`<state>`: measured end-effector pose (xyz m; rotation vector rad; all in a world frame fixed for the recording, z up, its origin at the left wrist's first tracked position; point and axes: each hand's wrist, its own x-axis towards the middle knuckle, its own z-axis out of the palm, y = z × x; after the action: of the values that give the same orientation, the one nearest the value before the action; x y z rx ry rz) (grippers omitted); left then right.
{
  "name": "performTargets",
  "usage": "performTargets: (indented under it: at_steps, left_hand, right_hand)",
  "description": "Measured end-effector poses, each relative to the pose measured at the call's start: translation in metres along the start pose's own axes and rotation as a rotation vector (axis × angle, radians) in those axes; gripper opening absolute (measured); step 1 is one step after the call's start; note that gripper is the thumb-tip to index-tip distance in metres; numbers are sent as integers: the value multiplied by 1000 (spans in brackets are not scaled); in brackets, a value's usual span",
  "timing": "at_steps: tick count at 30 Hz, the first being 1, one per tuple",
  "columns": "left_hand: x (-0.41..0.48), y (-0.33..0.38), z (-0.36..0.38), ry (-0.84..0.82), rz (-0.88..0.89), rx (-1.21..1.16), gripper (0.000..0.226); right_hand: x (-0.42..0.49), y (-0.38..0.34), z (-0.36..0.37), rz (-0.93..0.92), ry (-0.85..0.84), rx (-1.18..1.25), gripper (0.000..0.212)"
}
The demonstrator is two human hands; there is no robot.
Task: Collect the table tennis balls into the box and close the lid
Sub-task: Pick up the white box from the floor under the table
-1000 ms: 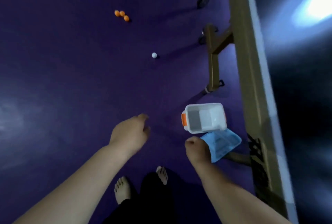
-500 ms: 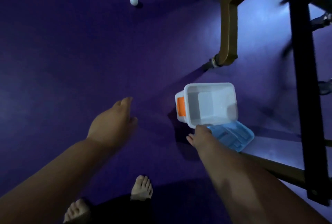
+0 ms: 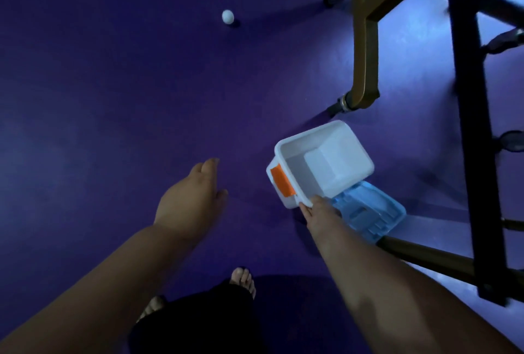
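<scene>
A white box (image 3: pixel 337 143) with an orange latch (image 3: pixel 281 180) hangs tilted above the purple floor, its inside bare. My right hand (image 3: pixel 319 213) grips its near rim together with the light blue lid (image 3: pixel 368 212), which sticks out under the box to the right. My left hand (image 3: pixel 192 200) reaches forward left of the box, fingers loosely apart and holding nothing. One white table tennis ball (image 3: pixel 227 16) lies on the floor far ahead of my left hand.
A brown wheeled table leg (image 3: pixel 364 50) stands just beyond the box, with a black frame bar (image 3: pixel 476 155) at the right and a brown crossbar (image 3: pixel 425 257) below the lid. My bare feet (image 3: pixel 243 280) are at the bottom.
The view dropped toward the floor and the orange balls left the frame. The box has tilted and turned in my right hand. My left hand stretched forward.
</scene>
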<state>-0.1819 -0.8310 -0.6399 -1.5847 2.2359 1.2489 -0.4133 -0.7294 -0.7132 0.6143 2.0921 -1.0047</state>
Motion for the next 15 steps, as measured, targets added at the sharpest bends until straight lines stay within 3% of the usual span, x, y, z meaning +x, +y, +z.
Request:
performTargets:
  at_steps: [3,10,15]
  left_hand:
    - [-27,9,-41,25,-18,13,58]
    - [-123,27,-148,48,-135,35,51]
    - [-197,39,-221,110,-211,28,35]
  right_hand:
    - [-51,3,-1,54,41,141,14]
    - [-220,-19,-13,-68,-190,-77,13]
    - [-339,-44,-35,-274,-322,-366,3]
